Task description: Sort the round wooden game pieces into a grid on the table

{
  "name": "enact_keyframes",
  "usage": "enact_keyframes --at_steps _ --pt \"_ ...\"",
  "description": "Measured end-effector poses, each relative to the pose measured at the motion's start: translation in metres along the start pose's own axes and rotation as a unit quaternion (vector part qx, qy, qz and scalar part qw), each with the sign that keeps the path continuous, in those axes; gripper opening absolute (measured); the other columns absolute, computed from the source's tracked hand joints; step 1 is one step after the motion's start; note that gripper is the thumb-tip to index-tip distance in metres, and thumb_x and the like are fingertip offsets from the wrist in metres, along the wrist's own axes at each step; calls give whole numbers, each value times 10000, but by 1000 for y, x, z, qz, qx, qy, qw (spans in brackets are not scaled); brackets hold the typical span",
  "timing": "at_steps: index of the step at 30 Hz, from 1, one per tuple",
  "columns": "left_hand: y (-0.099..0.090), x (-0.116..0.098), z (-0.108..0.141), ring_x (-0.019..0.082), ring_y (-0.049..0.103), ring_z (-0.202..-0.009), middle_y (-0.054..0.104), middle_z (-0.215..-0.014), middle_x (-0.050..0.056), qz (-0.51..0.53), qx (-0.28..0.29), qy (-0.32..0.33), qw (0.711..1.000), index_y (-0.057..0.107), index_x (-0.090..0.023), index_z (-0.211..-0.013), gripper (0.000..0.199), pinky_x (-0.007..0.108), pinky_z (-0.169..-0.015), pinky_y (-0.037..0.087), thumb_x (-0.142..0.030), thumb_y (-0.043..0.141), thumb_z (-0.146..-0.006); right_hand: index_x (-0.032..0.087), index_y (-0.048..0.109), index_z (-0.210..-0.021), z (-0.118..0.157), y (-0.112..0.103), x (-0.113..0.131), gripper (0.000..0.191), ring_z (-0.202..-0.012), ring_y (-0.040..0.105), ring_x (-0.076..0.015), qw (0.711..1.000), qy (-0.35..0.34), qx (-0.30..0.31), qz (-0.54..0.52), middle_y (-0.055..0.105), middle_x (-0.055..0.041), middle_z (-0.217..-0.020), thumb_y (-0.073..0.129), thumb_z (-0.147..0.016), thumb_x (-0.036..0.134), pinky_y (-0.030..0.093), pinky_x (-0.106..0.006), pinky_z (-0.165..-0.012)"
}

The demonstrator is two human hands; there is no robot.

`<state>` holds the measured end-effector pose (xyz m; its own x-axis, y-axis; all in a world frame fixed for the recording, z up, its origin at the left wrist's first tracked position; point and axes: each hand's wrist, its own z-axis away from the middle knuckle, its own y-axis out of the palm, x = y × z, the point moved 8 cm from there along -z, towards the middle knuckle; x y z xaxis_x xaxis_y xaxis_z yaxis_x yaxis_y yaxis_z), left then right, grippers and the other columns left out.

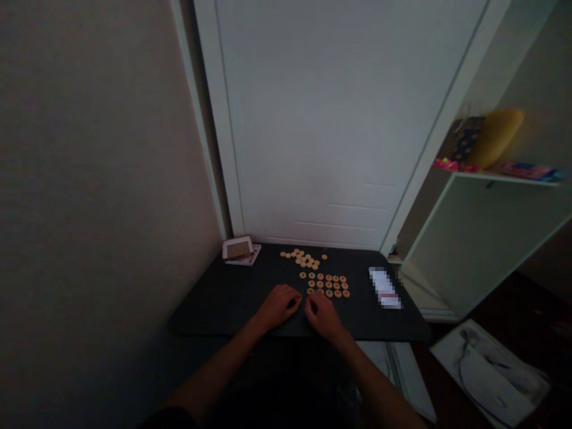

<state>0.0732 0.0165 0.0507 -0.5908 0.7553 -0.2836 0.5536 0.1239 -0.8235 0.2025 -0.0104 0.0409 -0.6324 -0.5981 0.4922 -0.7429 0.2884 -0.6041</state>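
Low over the front half of the black table (214, 298), my left hand (277, 305) is closed, its thumb and fingertips pressed together. What sits in that pinch, if anything, is too small to make out. Just to its right, my right hand (325, 316) is curled shut too, fingertips at the left end of the nearest row of round Chinese chess pieces (329, 285). It partly covers that row, and whether it grips a piece is hidden. These pieces lie marked side up in three rows. Behind them, several plain-looking pieces (308, 257) are scattered loosely.
A shallow open box (238, 248) rests on a flat white item at the table's back left. On the right side lies a phone (385, 288) with a lit, blurred screen. A white door panel (313, 119) rises behind the table; a shelf (504, 177) holds bags and small things.
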Motion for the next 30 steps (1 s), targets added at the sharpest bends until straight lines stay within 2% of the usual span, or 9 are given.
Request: enact_keyframes --at_steps 3,10,19,23,26,28,30 --pt "-2 -5 1 210 591 -990 681 -1023 57 -3 -4 4 1000 671 -225 -1051 197 350 -900 412 -244 562 -887 211 599 -900 0 3 1 175 -865 583 -193 999 24 -16 -19 624 -46 -893 473 -839 107 458 -307 -804" --pt "3 -20 2 200 576 -968 665 -1009 57 -63 46 56 995 649 -233 -1101 224 353 -879 390 -254 479 -957 211 597 -898 7 8 -11 199 -860 579 -205 999 47 3 11 611 -51 -887 491 -795 77 469 -317 -804" --pt "13 -14 -5 203 597 -885 681 -896 58 -110 49 66 991 657 -201 -1001 228 351 -848 395 -275 442 -980 211 609 -952 5 8 -11 223 -879 583 -199 999 51 -1 3 618 -52 -915 490 -814 82 469 -317 -828" --pt "12 -13 -4 195 612 -896 698 -941 58 -43 48 48 997 664 -206 -1008 225 337 -845 419 -299 463 -970 208 612 -932 5 8 -13 208 -862 584 -197 998 59 -6 0 620 -50 -899 493 -815 84 471 -316 -818" --pt "13 -6 -3 188 639 -896 714 -973 47 65 32 -22 997 666 -222 -1047 227 315 -830 459 -345 504 -945 210 609 -935 4 7 -15 185 -856 587 -195 998 68 -13 -10 619 -47 -897 495 -832 107 473 -314 -809" --pt "18 0 -2 179 664 -882 726 -975 31 167 17 -86 982 663 -234 -1050 235 298 -812 495 -378 524 -928 212 608 -953 4 4 -16 168 -850 591 -195 996 77 -25 -22 620 -48 -905 506 -844 136 476 -315 -800" --pt "25 4 -2 175 685 -881 738 -974 25 266 -3 -135 955 659 -229 -1041 244 296 -814 524 -398 537 -914 212 610 -972 4 0 -18 158 -837 594 -194 995 88 -40 -35 625 -49 -910 516 -852 166 480 -315 -786"
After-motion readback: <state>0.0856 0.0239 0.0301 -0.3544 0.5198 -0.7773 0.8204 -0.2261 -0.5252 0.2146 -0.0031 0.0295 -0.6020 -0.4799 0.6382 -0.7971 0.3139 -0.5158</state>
